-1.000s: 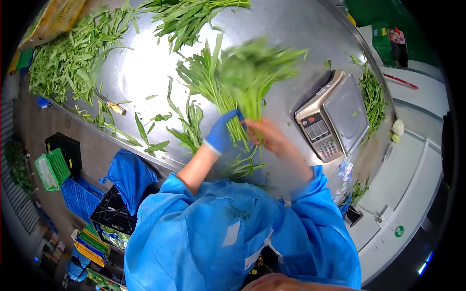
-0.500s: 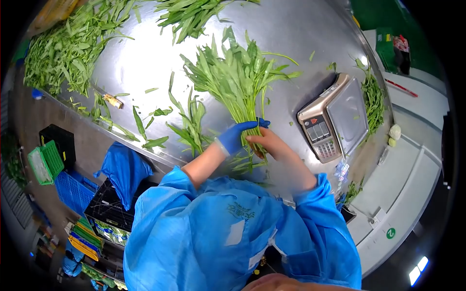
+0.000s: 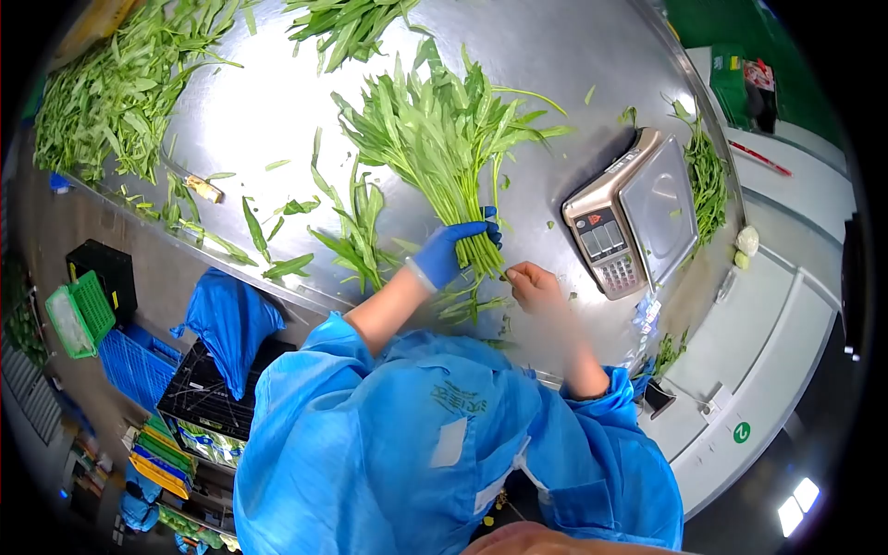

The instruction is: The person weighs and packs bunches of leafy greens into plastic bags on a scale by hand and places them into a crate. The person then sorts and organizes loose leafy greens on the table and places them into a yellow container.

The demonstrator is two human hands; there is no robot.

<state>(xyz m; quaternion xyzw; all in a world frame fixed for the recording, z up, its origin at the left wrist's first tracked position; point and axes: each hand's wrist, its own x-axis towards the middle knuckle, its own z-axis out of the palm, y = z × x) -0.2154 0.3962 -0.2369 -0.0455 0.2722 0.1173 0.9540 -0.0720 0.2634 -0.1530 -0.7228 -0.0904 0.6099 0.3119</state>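
Observation:
My left hand (image 3: 440, 256), in a blue glove, is wrapped round the stems of a bunch of long-leaved greens (image 3: 435, 139). The leaves fan out away from me over the metal table, and the cut stem ends point towards me. Just right of those ends is my bare right hand (image 3: 536, 285), apart from the bunch, its fingers pinched together. Whatever is between those fingertips is too small to make out. Loose leafy sprigs (image 3: 359, 227) lie left of the bunch, and stem scraps (image 3: 467, 305) lie below my left hand.
A weighing scale (image 3: 610, 236) stands right of the bunch, with more greens (image 3: 708, 180) beyond it. Heaped greens (image 3: 111, 111) cover the table's left end; another bundle (image 3: 351, 28) lies at the back. A short yellowish handle (image 3: 204, 189) rests near the left edge. A blue bag (image 3: 227, 319) is below.
My right hand has come away from the stems, down and to the right. My left hand keeps its hold on the bunch, and the stem ends now show below it.

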